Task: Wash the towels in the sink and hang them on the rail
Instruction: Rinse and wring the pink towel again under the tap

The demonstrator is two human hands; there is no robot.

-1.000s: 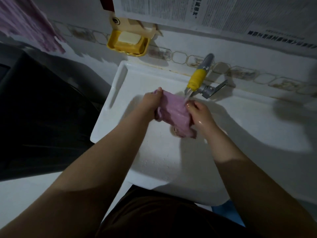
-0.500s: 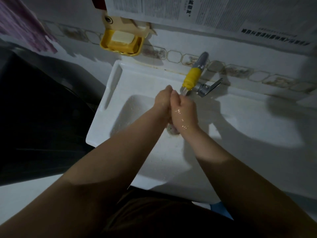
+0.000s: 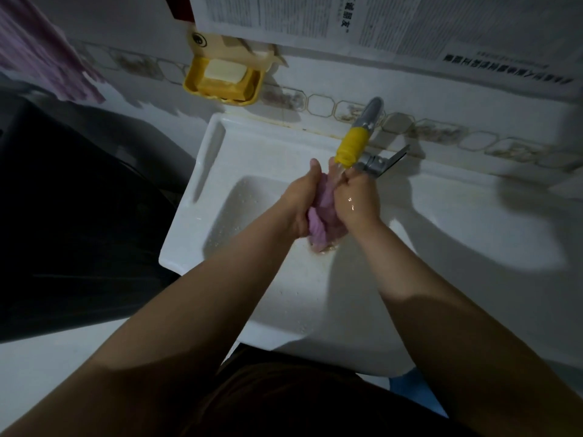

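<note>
Purple towel [image 3: 321, 212] bunched between both hands [image 3: 331, 200].

The sink [image 3: 202, 247] looked like glossy white ceramic, beaded with droplets. The tap [image 3: 375, 159] was brushed metal with a matt yellow plastic sleeve [image 3: 351, 146]. The purple towel [image 3: 321, 212] was soft, wet cloth; the soap dish [image 3: 220, 80] shiny yellow plastic.

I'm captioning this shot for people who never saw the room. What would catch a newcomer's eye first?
Probably the purple towel, bunched between the left hand and the right hand over the white sink, right under the yellow-tipped tap. Next, the yellow soap dish with its pale bar on the wall above the sink's left corner.
</note>
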